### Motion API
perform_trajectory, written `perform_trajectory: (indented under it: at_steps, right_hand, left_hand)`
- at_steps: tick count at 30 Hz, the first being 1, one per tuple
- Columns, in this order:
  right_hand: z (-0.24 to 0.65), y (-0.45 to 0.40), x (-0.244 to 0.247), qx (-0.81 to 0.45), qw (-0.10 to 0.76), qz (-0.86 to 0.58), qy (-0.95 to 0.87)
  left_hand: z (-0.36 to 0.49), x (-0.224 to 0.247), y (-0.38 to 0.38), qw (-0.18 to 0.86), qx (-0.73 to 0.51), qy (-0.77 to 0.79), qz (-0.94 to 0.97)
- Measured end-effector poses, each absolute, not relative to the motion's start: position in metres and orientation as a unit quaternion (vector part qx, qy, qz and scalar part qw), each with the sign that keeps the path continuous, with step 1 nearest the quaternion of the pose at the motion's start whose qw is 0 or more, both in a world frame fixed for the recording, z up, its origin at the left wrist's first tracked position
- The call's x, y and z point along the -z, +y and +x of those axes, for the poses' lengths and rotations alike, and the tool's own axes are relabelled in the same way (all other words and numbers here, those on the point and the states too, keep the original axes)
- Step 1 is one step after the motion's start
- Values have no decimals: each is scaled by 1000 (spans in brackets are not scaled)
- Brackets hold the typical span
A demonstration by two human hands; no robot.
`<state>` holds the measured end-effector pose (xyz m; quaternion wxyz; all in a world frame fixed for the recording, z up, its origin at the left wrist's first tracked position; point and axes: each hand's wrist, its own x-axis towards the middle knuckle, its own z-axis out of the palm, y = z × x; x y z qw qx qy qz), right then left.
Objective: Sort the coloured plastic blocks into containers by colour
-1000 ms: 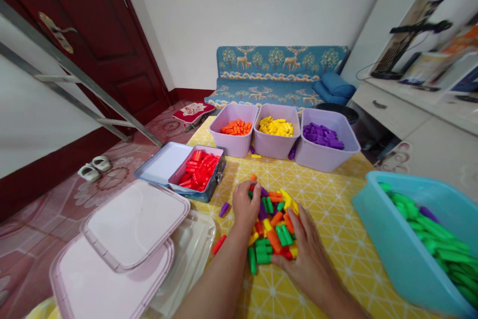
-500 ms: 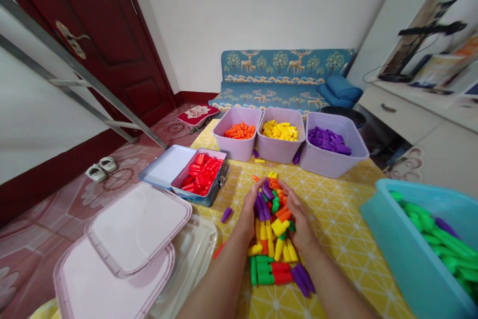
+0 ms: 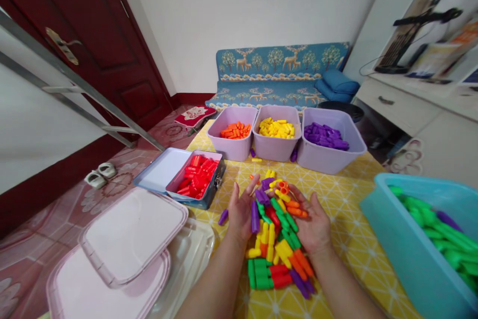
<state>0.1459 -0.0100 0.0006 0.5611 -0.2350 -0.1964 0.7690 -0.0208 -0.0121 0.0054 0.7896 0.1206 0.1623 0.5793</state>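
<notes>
Open left hand (image 3: pixel 241 212) and right hand (image 3: pixel 311 222) flank mixed plastic pegs (image 3: pixel 274 244)
Palms up, fingers spread, seemingly gripping nothing; the heap lies between them on a yellow tablecloth (image 3: pixel 336 219), below three lilac bins (image 3: pixel 274 150).

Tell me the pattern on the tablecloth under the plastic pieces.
The tablecloth is yellow with a thin white triangle lattice, clearest on its bare right side in the head view.

The left hand (image 3: pixel 242 209) hides part of the peg pile (image 3: pixel 271 244); the teal tub (image 3: pixel 403 239) runs off the right edge, the lower pink lid (image 3: pixel 74 294) off the near edge, and far-right papers (image 3: pixel 436 57) blur.
</notes>
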Motion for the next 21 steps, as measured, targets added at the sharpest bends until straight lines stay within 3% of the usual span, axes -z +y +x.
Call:
perform_trajectory:
  at_steps: [21]
  right_hand:
    - [138, -11, 1, -704, 533, -304, -357]
  left_hand:
    - [-13, 1, -12, 719, -609, 278, 184]
